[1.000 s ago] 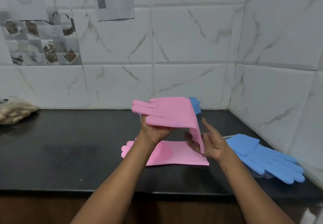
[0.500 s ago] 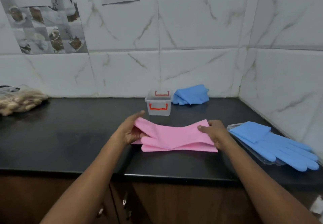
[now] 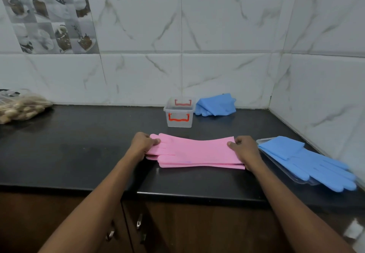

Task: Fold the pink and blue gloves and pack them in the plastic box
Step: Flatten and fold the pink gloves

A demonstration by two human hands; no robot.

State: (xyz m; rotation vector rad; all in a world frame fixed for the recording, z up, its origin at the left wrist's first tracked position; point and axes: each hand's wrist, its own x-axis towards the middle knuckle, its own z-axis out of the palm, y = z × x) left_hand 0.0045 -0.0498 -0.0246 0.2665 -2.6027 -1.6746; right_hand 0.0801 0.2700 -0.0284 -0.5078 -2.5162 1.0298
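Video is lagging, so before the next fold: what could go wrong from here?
The stacked pink gloves are held only at their ends by the left hand and right hand; layers may slip apart when folded. The plastic box looks narrow, so a loose fold might not fit.

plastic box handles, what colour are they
Orange-red, on the clear plastic box; seen in the head view, the only one.

My pink gloves lie on the black counter in front of the clear box with orange-red handles; a blue glove sits just right of the box, white tiles with grey veins behind it
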